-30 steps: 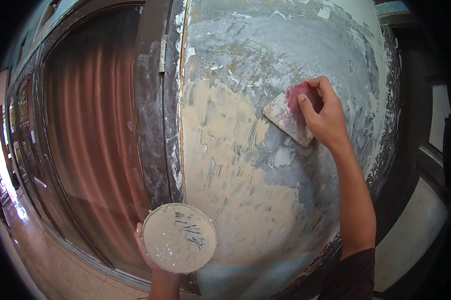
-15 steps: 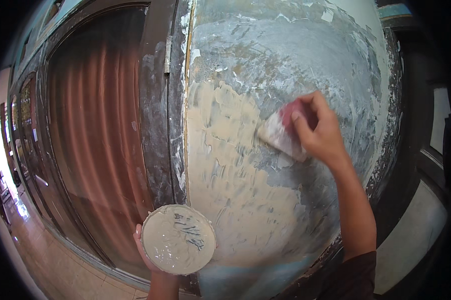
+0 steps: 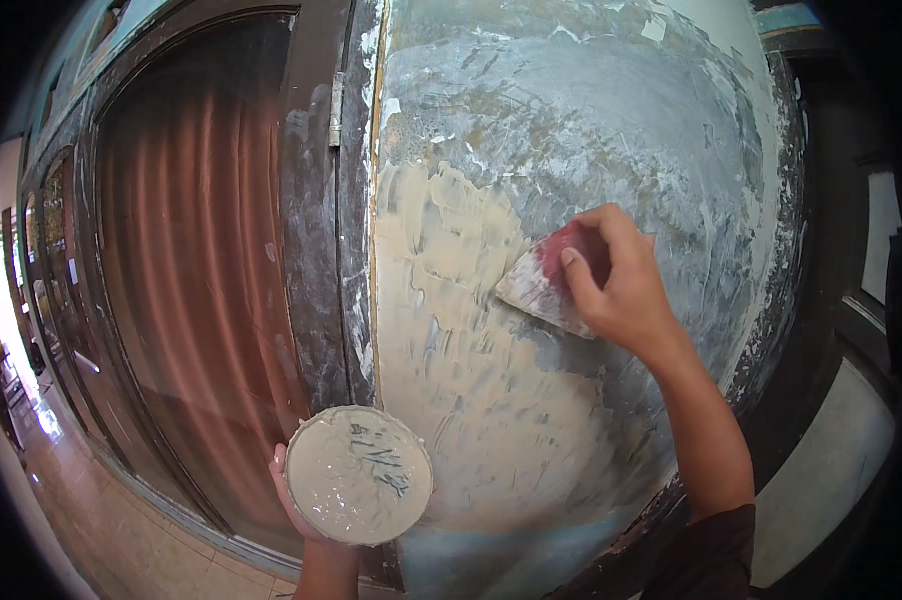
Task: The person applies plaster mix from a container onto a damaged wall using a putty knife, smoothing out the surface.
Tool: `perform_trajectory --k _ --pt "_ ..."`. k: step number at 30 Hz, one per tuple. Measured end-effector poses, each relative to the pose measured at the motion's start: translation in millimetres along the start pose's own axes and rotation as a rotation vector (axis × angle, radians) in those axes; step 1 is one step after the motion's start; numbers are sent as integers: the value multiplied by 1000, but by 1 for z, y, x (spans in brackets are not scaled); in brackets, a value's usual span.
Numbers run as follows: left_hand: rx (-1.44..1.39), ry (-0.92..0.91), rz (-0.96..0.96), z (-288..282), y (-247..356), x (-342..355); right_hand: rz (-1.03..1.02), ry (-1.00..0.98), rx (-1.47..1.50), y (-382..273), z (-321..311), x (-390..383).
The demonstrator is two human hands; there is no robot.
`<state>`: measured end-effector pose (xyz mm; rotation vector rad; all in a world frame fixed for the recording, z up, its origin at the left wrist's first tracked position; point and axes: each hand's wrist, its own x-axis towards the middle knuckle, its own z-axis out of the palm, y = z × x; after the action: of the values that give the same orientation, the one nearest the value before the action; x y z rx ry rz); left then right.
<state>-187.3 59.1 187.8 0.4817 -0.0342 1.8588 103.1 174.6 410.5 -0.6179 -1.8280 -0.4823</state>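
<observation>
The left hand (image 3: 291,495) has its grip on the disc (image 3: 431,478) from behind, low before the door (image 3: 311,230), and is best held steady so the paste (image 3: 341,490) does not slump; at the ragged border of the beige layer (image 3: 471,400) on the wall (image 3: 611,110), the scraper (image 3: 541,283), pinched in the grip of the right hand (image 3: 626,285), calls for a low slant and even pressure. Most left fingers are hidden behind the disc, the scraper's edge seems to touch the wall, though the bent view leaves that uncertain, and the right sleeve (image 3: 716,550) is cut off below.
</observation>
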Motion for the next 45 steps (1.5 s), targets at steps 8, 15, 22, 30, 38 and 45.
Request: perform_trajectory --k 8,15,22,30,38,45 --pt "30 8 -16 1 -1 2 212 203 305 23 -12 28" --pt "37 21 -5 -9 -2 3 30 20 -59 17 -6 -2" --pt "46 37 6 -20 -3 11 229 170 283 26 -17 5" --pt "36 32 -12 0 -11 0 104 166 -28 36 -21 9" --pt "5 6 -2 5 -10 -4 6 22 -132 21 -16 -8" --pt "32 -14 29 7 -15 -9 132 114 171 33 -35 14"
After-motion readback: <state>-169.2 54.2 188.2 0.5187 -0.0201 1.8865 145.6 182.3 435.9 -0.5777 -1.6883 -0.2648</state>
